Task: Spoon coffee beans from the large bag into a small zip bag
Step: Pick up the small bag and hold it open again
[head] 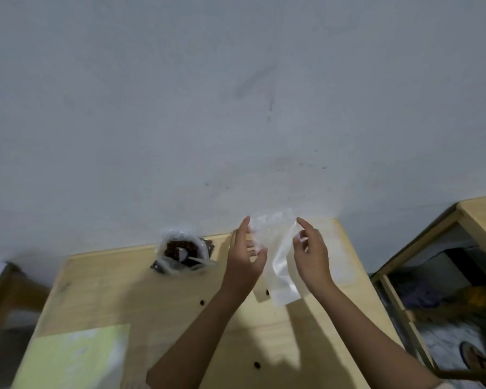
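Aloft, zip bag (282,265) pinched between left fingers (261,253), right fingers (299,237); beans (177,247) in large bag (163,268).

Small zip bag (281,265) between left fingers (243,231) and right fingers (306,227), above counter (141,290). Large bag (181,252), spoon (194,259) inside, left of left fingers, at counter's far edge. Loose beans (202,302) on counter, nearer than fingers.

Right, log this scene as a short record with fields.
small clear plastic zip bag: held above the table, looks empty
left hand: pinches its left edge
right hand: pinches its right edge
large clear plastic bag of brown coffee beans: open, at the table's far edge
white plastic spoon: lying in the large bag
light wooden table: few loose dark beans on it
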A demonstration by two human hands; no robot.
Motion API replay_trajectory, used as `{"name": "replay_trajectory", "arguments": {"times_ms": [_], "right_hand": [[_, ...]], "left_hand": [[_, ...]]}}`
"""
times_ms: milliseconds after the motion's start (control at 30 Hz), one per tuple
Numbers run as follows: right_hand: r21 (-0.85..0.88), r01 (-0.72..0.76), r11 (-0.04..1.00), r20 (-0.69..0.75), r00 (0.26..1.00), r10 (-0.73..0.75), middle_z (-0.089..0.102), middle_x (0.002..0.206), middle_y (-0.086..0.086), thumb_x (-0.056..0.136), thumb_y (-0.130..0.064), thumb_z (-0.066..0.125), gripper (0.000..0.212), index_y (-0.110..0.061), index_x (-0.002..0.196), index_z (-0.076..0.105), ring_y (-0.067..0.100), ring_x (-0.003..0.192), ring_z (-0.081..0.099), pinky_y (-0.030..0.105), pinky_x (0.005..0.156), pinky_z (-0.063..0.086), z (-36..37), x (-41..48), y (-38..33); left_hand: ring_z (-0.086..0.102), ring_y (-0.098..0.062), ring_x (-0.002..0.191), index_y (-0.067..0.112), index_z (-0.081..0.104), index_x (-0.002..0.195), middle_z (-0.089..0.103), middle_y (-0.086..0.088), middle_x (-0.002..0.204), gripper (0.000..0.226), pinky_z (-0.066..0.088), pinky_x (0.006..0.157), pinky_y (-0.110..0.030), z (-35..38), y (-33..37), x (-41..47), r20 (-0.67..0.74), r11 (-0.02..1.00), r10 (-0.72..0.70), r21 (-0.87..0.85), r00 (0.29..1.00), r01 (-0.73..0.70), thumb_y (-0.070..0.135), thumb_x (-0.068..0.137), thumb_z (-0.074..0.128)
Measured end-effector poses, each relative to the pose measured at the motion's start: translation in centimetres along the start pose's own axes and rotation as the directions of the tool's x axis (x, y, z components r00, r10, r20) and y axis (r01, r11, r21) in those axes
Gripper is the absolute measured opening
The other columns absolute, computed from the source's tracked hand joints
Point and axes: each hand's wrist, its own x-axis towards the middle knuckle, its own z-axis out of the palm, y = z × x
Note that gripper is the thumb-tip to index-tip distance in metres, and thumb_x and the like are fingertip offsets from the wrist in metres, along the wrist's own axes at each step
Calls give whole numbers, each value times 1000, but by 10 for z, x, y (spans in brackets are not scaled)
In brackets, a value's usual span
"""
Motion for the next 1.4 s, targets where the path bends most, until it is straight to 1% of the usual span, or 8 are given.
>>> {"name": "replay_trajectory", "arguments": {"times_ms": [167, 300, 400, 467, 600, 867, 1200, 1400], "right_hand": [[-7, 159, 987, 183, 971, -155, 48, 89, -2, 93, -1, 46, 40, -17, 129, 52, -4, 73, 47, 6, 70, 38, 55, -34, -27], [-70, 268, 961, 300, 924, -236, 53, 93, -3, 90, -3, 52, 40, -18, 126, 55, 1, 77, 47, 10, 75, 39, 89, -53, -46], [-155, 351, 924, 223, 923, -313, 53, 106, 0, 87, -6, 57, 35, -15, 120, 60, 14, 101, 45, 21, 90, 35, 110, -64, -59], [-135, 375, 917, 142, 923, -357, 50, 105, 0, 85, -6, 60, 28, -13, 112, 63, 14, 99, 46, 18, 87, 35, 119, -72, -71], [32, 315, 948, 163, 935, -316, 56, 92, -1, 86, -7, 59, 11, -14, 93, 63, 3, 77, 55, 5, 70, 40, 133, -82, -99], [424, -128, 896, 362, 931, -38, 65, 86, 12, 88, -11, 62, 12, -1, 92, 62, 15, 78, 65, 31, 70, 58, 133, -92, -129], [446, -157, 881, 482, 871, -89, 60, 80, 15, 82, -12, 70, 15, -1, 90, 64, 15, 76, 61, 32, 76, 57, 125, -101, -131], [409, -79, 909, 495, 857, -148, 68, 84, 15, 80, -6, 71, 15, -2, 94, 64, 17, 84, 64, 41, 85, 52, 122, -105, -127]], "left_hand": [[57, 7, 83, 16, 54, 121, 59, 9, 99, 32, 48, 79, -16, -89, -9, -9, 5, 973, -187, -140, 982, 186, 5, 90, 58], [60, 5, 77, 5, 67, 105, 67, -2, 95, 19, 48, 72, -12, -146, -26, -21, 52, 963, -239, -114, 970, 243, 8, 86, 66], [61, 3, 75, 10, 70, 97, 69, 1, 89, 18, 49, 72, -14, -171, -31, -30, -22, 965, -239, -113, 971, 235, 16, 80, 71], [63, 1, 74, 13, 70, 93, 69, 2, 85, 12, 50, 73, -17, -180, -29, -36, -62, 954, -261, -169, 963, 247, 11, 81, 70], [66, -15, 92, 13, 68, 99, 70, -6, 98, 16, 52, 80, -21, -189, -20, -43, -24, 920, -300, -272, 954, 282, 3, 87, 62], [62, -18, 109, 7, 59, 120, 66, -9, 115, 34, 49, 95, -29, -197, -7, -50, 143, 885, -236, -377, 961, 273, 4, 86, 65], [69, -13, 81, -7, 65, 101, 69, -6, 84, 20, 55, 70, -21, -204, 5, -51, 104, 741, -344, -580, 933, 338, 9, 92, 56], [69, -30, 92, -7, 64, 93, 70, -14, 82, 18, 56, 84, -36, -206, 6, -49, 126, 724, -359, -587, 925, 362, 10, 87, 64]]}}
